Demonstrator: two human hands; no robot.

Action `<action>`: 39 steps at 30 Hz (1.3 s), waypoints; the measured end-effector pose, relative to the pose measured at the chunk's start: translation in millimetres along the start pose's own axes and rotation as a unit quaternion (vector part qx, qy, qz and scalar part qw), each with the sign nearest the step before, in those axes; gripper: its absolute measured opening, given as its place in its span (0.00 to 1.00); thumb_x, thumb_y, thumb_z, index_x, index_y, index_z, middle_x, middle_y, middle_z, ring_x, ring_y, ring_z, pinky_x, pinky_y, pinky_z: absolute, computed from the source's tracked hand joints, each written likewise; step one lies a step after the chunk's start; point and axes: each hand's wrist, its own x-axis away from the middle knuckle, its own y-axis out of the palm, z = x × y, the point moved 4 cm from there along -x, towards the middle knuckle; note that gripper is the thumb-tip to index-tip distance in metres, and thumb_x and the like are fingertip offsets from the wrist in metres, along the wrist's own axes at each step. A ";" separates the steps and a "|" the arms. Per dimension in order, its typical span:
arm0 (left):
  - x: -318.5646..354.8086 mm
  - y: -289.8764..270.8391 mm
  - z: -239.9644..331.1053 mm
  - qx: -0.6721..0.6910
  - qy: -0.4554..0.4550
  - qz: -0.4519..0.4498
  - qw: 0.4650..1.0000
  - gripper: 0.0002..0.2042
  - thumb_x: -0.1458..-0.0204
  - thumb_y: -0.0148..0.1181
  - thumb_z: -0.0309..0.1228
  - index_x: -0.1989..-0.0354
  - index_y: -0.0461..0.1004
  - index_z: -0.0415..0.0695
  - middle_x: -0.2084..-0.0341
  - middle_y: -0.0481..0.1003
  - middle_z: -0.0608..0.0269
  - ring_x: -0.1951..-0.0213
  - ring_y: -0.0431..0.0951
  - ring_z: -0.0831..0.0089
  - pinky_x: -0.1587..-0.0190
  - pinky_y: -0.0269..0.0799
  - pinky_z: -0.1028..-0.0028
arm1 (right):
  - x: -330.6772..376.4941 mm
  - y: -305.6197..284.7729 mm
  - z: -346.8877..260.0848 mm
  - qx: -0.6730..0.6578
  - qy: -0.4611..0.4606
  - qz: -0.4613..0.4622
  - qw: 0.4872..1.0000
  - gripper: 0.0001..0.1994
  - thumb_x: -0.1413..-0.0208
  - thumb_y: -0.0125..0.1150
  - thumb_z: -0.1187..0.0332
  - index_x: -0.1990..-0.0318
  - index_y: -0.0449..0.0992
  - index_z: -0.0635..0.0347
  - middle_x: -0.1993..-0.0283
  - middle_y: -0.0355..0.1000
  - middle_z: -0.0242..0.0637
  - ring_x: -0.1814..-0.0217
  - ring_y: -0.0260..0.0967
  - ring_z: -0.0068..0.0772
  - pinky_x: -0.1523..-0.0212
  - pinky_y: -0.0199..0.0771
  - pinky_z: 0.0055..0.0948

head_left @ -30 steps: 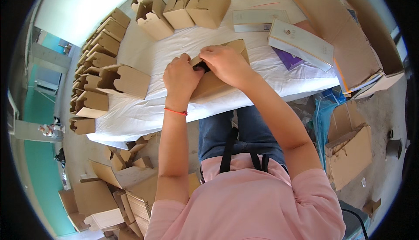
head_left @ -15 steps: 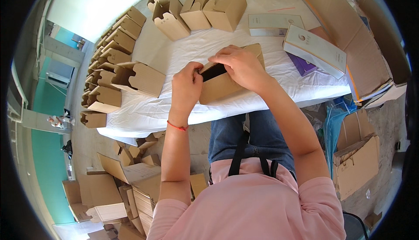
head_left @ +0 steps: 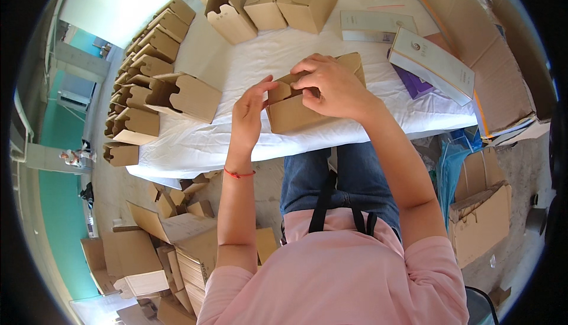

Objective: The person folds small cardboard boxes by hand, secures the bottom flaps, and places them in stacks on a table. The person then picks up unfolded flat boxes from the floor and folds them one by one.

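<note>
A small brown cardboard box (head_left: 296, 115) lies in front of me at the near edge of the white-covered table, its top side partly open. At its left end is my left hand (head_left: 248, 109), the fingers stretched out and resting against the edge, gripping nothing. My right hand (head_left: 337, 88) reaches over the box from the right, its fingers bent and closed on a flap along the opening. The fingertips of that hand are partly hidden inside. Left of the hands stands an open cardboard box (head_left: 192, 101) with notched edges.
Several similar boxes stand in a row (head_left: 157, 47) along the table's left side, with more boxes (head_left: 307, 2) at the back. White printed cartons (head_left: 432, 65) lie on the right over a purple item (head_left: 412, 83). A large carton (head_left: 473, 47) borders the right; flattened cardboard (head_left: 136, 254) is on the floor.
My left fingers have loosened from their curl and straightened at the box's left end. My right hand has bent its fingers into the opening, where a flap now shows folded inward.
</note>
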 end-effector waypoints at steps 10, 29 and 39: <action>-4.7 2.3 -10.6 -0.128 0.011 -0.055 0.990 0.23 0.39 0.50 0.34 0.36 0.60 0.43 0.38 0.62 0.58 0.37 0.61 0.65 0.37 0.57 0.67 | 7.5 -48.6 -19.6 -0.023 -0.027 0.242 0.970 0.08 0.54 0.59 0.76 0.64 0.77 0.60 0.59 0.75 0.38 0.55 0.71 0.42 0.52 0.71 0.37; 8.0 15.6 -11.6 -0.006 -0.043 -0.026 0.999 0.24 0.35 0.41 0.42 0.36 0.60 0.41 0.39 0.63 0.57 0.37 0.60 0.68 0.34 0.49 0.70 | 47.6 -52.1 -12.5 -0.044 0.107 0.059 0.992 0.12 0.56 0.67 0.73 0.62 0.75 0.57 0.39 0.66 0.38 0.34 0.56 0.46 0.36 0.56 0.41; 0.7 22.8 24.7 -0.211 0.098 -0.099 0.968 0.21 0.40 0.52 0.39 0.40 0.67 0.44 0.39 0.64 0.52 0.39 0.64 0.64 0.37 0.56 0.68 | 64.7 -56.5 -28.4 -0.009 0.063 0.031 0.998 0.11 0.62 0.68 0.75 0.70 0.72 0.58 0.54 0.72 0.34 0.45 0.65 0.44 0.41 0.59 0.42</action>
